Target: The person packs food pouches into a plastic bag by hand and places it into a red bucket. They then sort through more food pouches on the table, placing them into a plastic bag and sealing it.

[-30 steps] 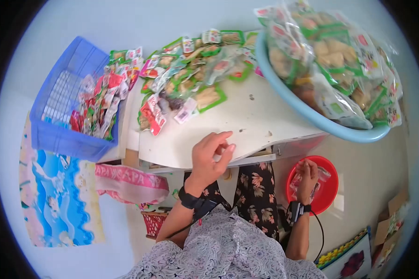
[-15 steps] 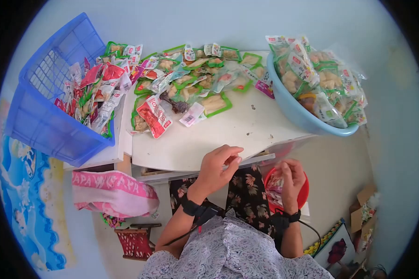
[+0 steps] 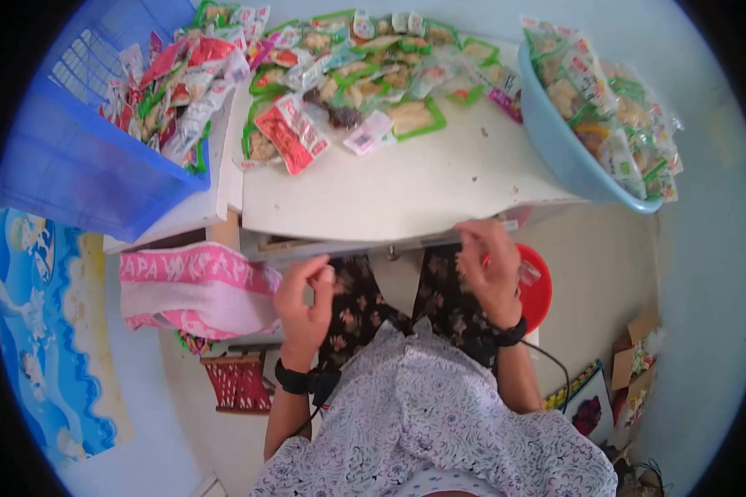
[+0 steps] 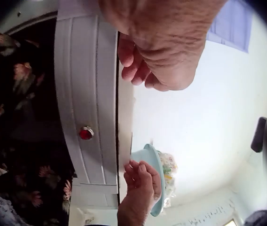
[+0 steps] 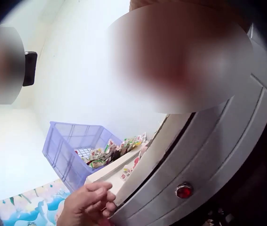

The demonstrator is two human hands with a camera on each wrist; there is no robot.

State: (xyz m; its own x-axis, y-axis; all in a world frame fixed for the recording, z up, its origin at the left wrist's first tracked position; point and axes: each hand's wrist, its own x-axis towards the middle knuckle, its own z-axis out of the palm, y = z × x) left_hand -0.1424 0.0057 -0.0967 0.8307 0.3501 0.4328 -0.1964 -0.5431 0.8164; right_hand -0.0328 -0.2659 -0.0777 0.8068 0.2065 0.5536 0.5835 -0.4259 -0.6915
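The left hand (image 3: 305,302) and right hand (image 3: 491,273), fingers loosely bent and free, hang apart near the white, curve-edged tabletop (image 3: 373,199).

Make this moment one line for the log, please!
left hand: empty | right hand: empty | packets: spread on white table, heaped in light-blue basin, piled in blue crate

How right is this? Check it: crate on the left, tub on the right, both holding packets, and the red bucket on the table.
The red bucket is not on the table: the head view shows it lower down, past the front edge. The rest holds: crate left, tub right, both holding packets.
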